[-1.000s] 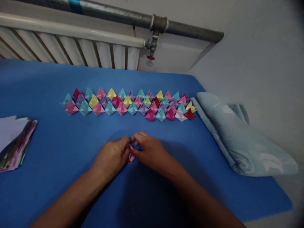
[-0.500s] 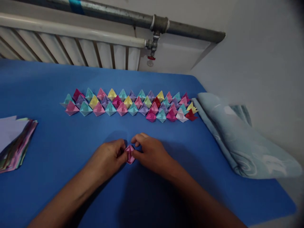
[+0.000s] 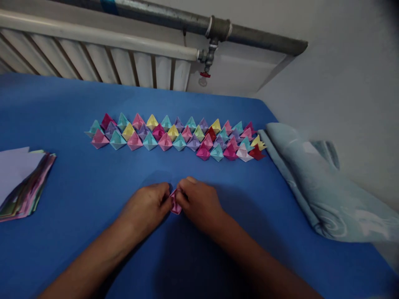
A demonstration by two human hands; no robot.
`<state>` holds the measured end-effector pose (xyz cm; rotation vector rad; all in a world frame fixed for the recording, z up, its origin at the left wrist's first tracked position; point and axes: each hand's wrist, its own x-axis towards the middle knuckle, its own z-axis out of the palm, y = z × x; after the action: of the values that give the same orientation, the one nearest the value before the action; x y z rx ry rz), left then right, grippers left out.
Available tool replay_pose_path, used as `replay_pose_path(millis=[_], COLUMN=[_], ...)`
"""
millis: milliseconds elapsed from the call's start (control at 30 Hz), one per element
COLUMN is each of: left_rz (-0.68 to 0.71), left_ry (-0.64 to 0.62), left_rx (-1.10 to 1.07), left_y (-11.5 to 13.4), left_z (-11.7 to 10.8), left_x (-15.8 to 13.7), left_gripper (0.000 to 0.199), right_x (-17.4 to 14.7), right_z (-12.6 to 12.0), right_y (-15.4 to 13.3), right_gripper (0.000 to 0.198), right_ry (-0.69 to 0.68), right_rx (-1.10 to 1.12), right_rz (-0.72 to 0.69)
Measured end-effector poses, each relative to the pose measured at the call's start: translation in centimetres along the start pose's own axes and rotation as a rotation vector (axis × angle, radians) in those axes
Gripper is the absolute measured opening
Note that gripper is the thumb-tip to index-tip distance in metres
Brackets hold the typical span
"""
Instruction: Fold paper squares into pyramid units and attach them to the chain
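Observation:
A small pink folded paper boat (image 3: 176,205) is held between my two hands, low over the blue table. My left hand (image 3: 152,202) pinches its left side between thumb and fingers. Closed on its right side is my right hand (image 3: 201,202), whose fingers cover the boat's upper right part. Beyond the hands stand several finished paper boats (image 3: 165,141) in close rows, coloured pink, turquoise, purple, yellow, red and white.
A stack of coloured paper sheets (image 3: 23,182) lies at the left on the blue table (image 3: 93,182). A folded pale blue blanket (image 3: 314,187) rests along the right edge. Behind the table are a white radiator (image 3: 143,70) and a metal pipe (image 3: 174,18) with a red-handled valve (image 3: 205,74).
My right hand's fingers, raised and parted before, have closed down onto the right side of the pink boat. The view has shifted slightly, and the left hand keeps its hold.

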<state>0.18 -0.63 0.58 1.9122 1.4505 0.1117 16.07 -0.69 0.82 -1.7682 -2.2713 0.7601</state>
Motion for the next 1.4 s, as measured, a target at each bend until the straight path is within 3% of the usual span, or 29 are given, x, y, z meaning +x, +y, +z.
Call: replay_pose_path(millis=[100, 233, 433, 533, 667, 900, 1067, 1400], left_rz=[-0.013, 0.020, 0.051, 0.017, -0.139, -0.139, -0.142, -0.126], left_ry=[-0.004, 0.022, 0.090, 0.025, -0.073, 0.057, 0.102, 0.154], left_rx=[-0.004, -0.044, -0.023, -0.181, -0.417, -0.507, -0.505, -0.521], left_y=[0.1, 0.0, -0.2, -0.3, -0.8, -1.4, -1.7, -2.0], left_z=[-0.1, 0.1, 0.4, -0.2, -1.2, -1.7, -1.4, -1.0], left_x=[0.0, 0.0, 0.0, 0.1, 0.3, 0.5, 0.8, 1.4], left_gripper=[0.017, 0.016, 0.021, 0.018, 0.013, 0.016, 0.017, 0.014], right_x=[0.0, -0.2, -0.2, -0.3, -0.3, 0.8, 1.8, 1.7], right_z=[0.1, -0.2, -0.3, -0.7, -1.6, -1.2, -0.2, -0.4], right_y=[0.2, 0.7, 0.7, 1.0, 2.2, 4.2, 4.8, 4.7], right_gripper=[0.010, 0.009, 0.014, 0.003, 0.009, 0.012, 0.008, 0.011], right_ry=[-0.008, -0.004, 0.003, 0.020, 0.072, 0.207, 0.293, 0.313], right_rx=[0.001, 0.171, 0.158, 0.291, 0.359, 0.274, 0.354, 0.474], right_rz=[-0.020, -0.057, -0.055, -0.051, -0.046, -0.018, -0.009, -0.047])
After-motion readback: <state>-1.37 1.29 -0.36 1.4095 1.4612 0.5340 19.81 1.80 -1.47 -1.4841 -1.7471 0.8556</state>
